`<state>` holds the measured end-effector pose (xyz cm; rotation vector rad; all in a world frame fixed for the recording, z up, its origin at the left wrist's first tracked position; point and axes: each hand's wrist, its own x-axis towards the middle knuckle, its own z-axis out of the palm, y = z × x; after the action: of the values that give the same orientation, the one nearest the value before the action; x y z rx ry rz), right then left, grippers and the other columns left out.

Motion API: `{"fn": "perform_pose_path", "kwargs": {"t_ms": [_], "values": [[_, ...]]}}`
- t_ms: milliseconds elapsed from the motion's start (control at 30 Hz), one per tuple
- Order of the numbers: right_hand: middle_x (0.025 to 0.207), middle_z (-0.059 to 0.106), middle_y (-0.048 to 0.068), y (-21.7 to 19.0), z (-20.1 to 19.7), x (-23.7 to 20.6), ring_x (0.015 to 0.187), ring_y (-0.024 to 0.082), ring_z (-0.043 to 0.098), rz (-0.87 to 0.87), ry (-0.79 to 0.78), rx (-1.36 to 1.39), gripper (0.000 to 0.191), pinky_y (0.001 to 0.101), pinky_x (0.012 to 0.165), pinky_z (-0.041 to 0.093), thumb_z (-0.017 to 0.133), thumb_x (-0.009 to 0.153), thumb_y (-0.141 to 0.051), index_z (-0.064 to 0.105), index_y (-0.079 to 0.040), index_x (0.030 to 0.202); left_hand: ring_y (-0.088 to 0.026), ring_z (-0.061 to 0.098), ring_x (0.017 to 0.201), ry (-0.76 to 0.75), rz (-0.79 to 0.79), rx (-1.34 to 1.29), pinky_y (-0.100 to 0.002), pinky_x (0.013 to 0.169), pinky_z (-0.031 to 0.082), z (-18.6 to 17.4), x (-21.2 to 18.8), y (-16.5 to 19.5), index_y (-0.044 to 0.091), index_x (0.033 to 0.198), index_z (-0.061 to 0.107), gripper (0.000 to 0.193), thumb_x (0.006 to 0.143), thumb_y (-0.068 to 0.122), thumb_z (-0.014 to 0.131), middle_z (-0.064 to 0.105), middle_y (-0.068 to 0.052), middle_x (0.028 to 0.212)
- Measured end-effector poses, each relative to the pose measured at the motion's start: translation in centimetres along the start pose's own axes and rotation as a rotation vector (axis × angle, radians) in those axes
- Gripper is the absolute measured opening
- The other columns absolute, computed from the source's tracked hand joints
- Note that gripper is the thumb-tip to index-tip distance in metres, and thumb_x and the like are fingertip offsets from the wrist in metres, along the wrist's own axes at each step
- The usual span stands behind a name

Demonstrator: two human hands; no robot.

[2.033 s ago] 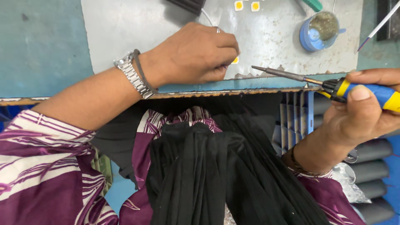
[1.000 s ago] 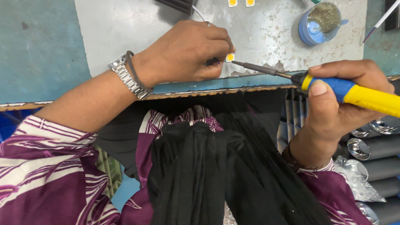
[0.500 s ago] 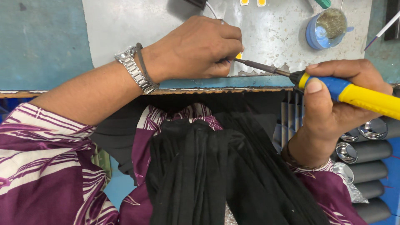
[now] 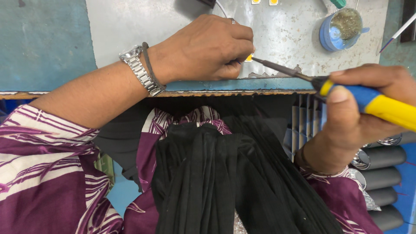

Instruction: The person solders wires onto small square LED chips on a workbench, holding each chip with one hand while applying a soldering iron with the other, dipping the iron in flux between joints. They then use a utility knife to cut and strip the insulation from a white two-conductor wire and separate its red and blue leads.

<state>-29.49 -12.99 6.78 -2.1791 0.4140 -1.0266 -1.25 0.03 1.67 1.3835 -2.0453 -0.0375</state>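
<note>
Left hand (image 4: pixel 203 47) curled knuckles-up, fingertips pinched tight — right hand (image 4: pixel 364 108) fisted in a firm grip, forearms angled inward.

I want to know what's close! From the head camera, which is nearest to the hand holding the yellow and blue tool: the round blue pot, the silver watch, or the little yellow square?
From the right hand:
1. Blue pot, above it.
2. Little yellow square, at the tool's tip.
3. Silver watch, far left wrist.
</note>
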Motion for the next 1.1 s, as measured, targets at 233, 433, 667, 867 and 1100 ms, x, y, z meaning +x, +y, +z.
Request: {"fn": "perform_pose_path", "kwargs": {"t_ms": [233, 433, 667, 867, 1100], "values": [[0.101, 0.07, 0.021, 2.9, -0.3, -1.3, 0.076, 0.024, 0.064, 0.009, 0.159, 0.183, 0.024, 0.0297, 0.066, 0.05, 0.068, 0.112, -0.021, 0.067, 0.003, 0.11, -0.028, 0.069, 0.089, 0.043, 0.028, 0.003, -0.042, 0.075, 0.055, 0.3, 0.0, -0.1, 0.002, 0.1, 0.069, 0.014, 0.088, 0.01, 0.07, 0.067, -0.008, 0.099], [0.103, 0.069, 0.025, 6.0, -1.6, -2.7, 0.075, 0.028, 0.064, 0.019, 0.263, 0.283, 0.022, 0.033, 0.063, 0.052, 0.062, 0.114, -0.019, 0.064, 0.003, 0.113, -0.03, 0.067, 0.087, 0.037, 0.031, -0.003, -0.043, 0.074, 0.053, 0.1, 0.1, 0.0, 0.003, 0.098, 0.069, 0.016, 0.085, 0.011, 0.071, 0.067, -0.008, 0.097], [0.105, 0.068, 0.03, 8.2, -2.4, -3.6, 0.074, 0.032, 0.065, -0.009, 0.274, 0.373, 0.02, 0.0369, 0.06, 0.055, 0.056, 0.116, -0.017, 0.061, 0.002, 0.115, -0.028, 0.067, 0.093, 0.004, 0.013, -0.086, -0.041, 0.08, 0.054, 0.8, -0.8, -0.6, 0.002, 0.097, 0.065, 0.008, 0.093, 0.008, 0.068, 0.066, -0.009, 0.101], [0.113, 0.068, 0.026, 6.9, 2.2, -2.2, 0.085, 0.031, 0.074, -0.066, 0.046, 0.35, 0.029, 0.0375, 0.07, 0.065, 0.049, 0.122, -0.024, 0.045, -0.003, 0.142, -0.025, 0.068, 0.082, 0.006, 0.001, -0.207, -0.039, 0.07, 0.055, 2.3, -1.6, -1.5, 0.001, 0.111, 0.066, 0.016, 0.098, 0.009, 0.068, 0.069, -0.012, 0.094], [0.123, 0.066, 0.019, 4.5, 6.3, -0.2, 0.105, 0.029, 0.071, -0.098, -0.164, 0.252, 0.025, 0.0355, 0.092, 0.059, 0.056, 0.126, 0.004, 0.039, -0.006, 0.141, -0.021, 0.067, 0.071, -0.213, -0.292, -0.388, -0.037, 0.063, 0.053, 3.7, -1.5, -2.9, 0.008, 0.123, 0.07, 0.024, 0.101, 0.013, 0.064, 0.069, -0.011, 0.082]]}}
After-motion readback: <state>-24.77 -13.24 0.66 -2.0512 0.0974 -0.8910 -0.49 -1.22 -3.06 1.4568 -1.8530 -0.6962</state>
